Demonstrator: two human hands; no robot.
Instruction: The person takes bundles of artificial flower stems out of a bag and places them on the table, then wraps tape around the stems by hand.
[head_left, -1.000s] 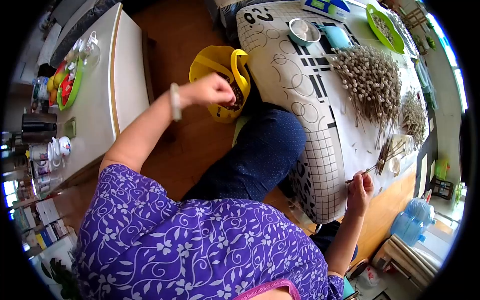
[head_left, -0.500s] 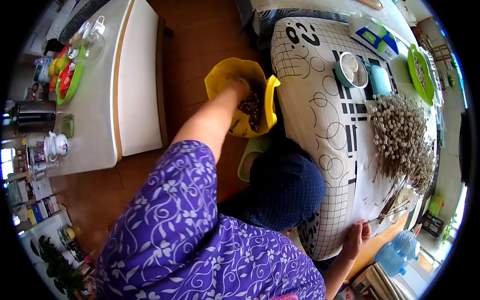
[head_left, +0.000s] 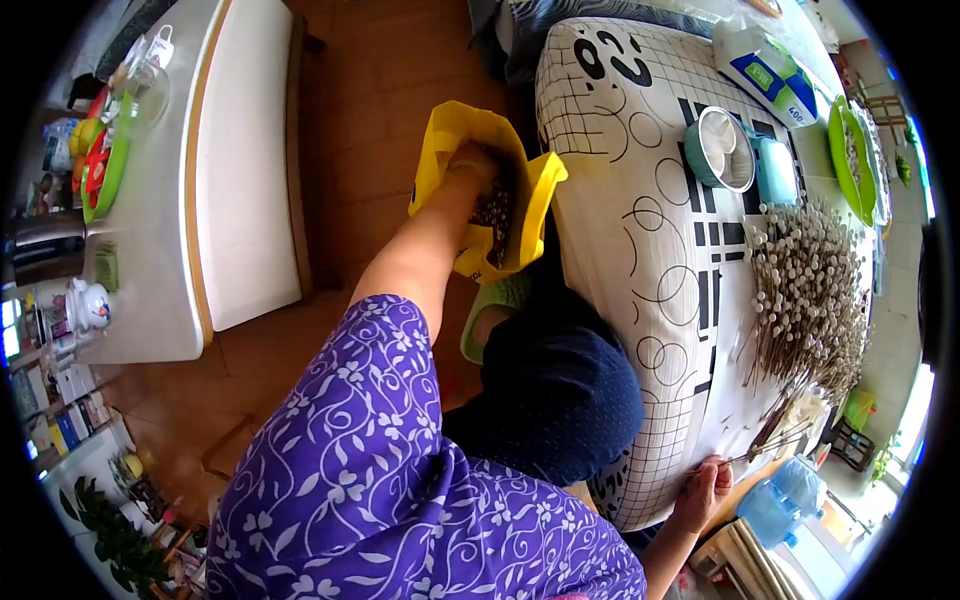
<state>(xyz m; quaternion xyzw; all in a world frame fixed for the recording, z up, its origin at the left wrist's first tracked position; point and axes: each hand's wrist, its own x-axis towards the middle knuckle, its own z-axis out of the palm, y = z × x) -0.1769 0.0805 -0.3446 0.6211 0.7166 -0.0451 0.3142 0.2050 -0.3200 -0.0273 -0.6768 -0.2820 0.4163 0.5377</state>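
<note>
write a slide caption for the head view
Left hand inside the yellow bag, right hand pinching thin stems.

Laden, on printed tablecloth ahead of the right hand, with dried round-headed stems, a teal bowl and a tissue pack. Occupied, on brown floor below the left hand, by a yellow tote bag.

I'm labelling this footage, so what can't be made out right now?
Left hand: fingertips, head view, hidden by the hand itself inside the bag.
Dark contents: head view, too small and shaded, partly behind the forearm.
Stems at the right hand: head view, too thin to count.
</note>
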